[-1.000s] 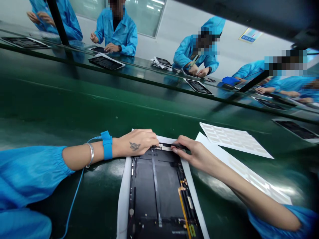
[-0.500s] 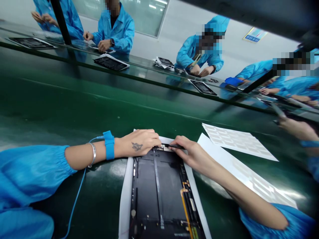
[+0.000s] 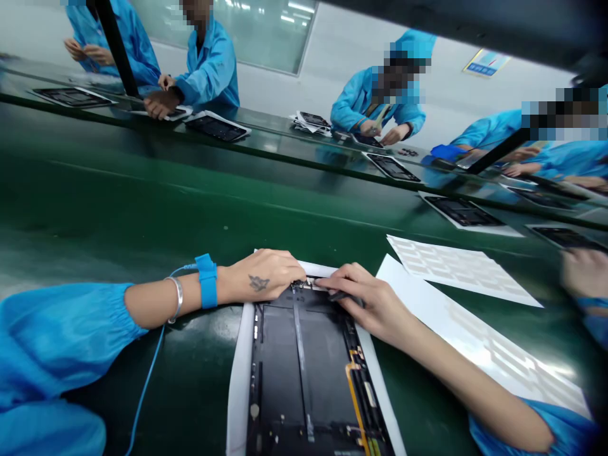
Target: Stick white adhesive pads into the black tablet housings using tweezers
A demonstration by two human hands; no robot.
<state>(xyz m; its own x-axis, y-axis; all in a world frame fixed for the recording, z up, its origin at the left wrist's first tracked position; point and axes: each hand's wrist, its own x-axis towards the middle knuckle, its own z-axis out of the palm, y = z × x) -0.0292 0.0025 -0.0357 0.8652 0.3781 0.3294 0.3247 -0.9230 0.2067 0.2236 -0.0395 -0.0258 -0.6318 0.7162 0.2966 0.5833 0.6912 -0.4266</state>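
Note:
An opened tablet chassis (image 3: 308,367) with a white frame and dark innards lies on the green belt in front of me. My left hand (image 3: 263,277), fingers curled, presses on the chassis's far left corner. It wears a blue wrist strap (image 3: 206,281) with a cord. My right hand (image 3: 365,297) rests on the far edge beside it, fingers closed on a thin dark tool (image 3: 344,295) whose tip points toward the left fingertips.
Two white sheets of small labels (image 3: 456,266) (image 3: 484,345) lie to the right. Another person's hand (image 3: 582,272) shows at the right edge. Across the belt, several workers in blue coats handle more tablet chassis (image 3: 216,128) (image 3: 463,212) on a raised ledge.
My right hand has shifted slightly left along the chassis's far edge, lowering the tool. More chassis have come into view on the far ledge; the neighbour's hand moved lower right.

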